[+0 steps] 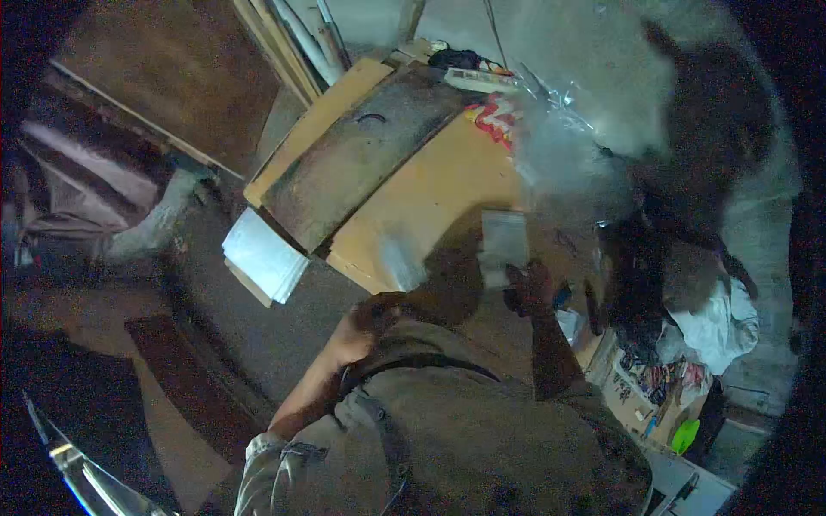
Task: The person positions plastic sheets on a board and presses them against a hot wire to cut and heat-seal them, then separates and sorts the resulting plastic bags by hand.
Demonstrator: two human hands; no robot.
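Note:
In shadow at the front of the work table, my right hand (535, 288) is closed on the lower edge of a pale rectangular packet (505, 236), which looks like thin clear plastic. My left hand (379, 311) is close to my waist, by the table's near edge. Shadow and blur hide its fingers, so I cannot tell whether it holds anything. Just beyond it, a whitish translucent piece (401, 264) lies at the edge of the cardboard (430, 193).
A dark worn board (353, 146) lies along the cardboard. White sheets (264, 255) stick out at its left corner. Clear plastic (568, 159) and a red-and-white wrapper (496, 119) are at the back right. A cluttered box (641, 387) and white bag (718, 322) sit to the right.

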